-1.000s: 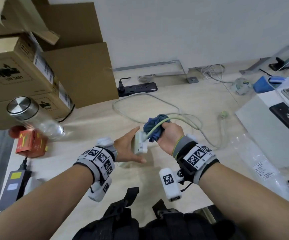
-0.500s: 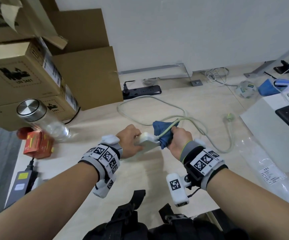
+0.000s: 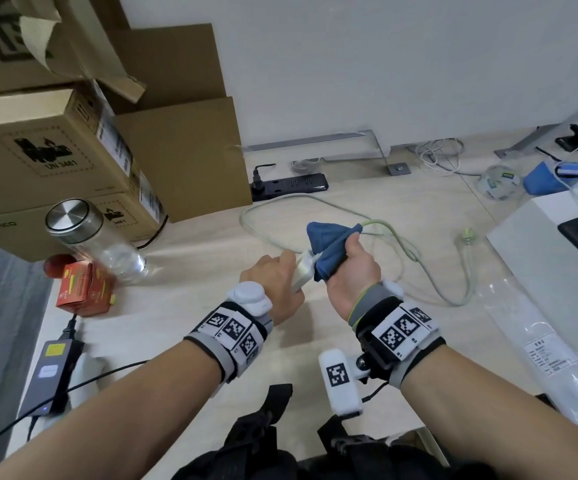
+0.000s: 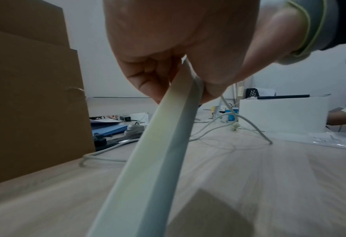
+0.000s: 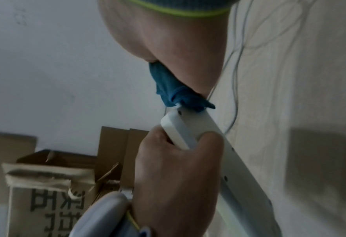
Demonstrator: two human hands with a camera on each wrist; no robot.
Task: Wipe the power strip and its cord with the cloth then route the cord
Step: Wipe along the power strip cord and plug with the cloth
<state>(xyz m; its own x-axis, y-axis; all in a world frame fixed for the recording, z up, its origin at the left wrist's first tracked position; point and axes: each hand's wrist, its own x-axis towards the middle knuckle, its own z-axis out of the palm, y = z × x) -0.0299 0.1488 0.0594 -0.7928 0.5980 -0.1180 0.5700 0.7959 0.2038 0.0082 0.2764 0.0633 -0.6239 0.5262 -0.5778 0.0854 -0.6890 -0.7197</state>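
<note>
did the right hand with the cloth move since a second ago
Yes: the right hand with the cloth has slid away from the black power strip, rightward along the cord.

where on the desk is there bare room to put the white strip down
Bare wood shows under and in front of both hands, between the red box and the cord loop. Crowded: the bottle and cartons left, plastic bag right, black power strip behind.

Head view looks down from above; both wrist views sit close, sharing the white power strip [image 3: 302, 271].
</note>
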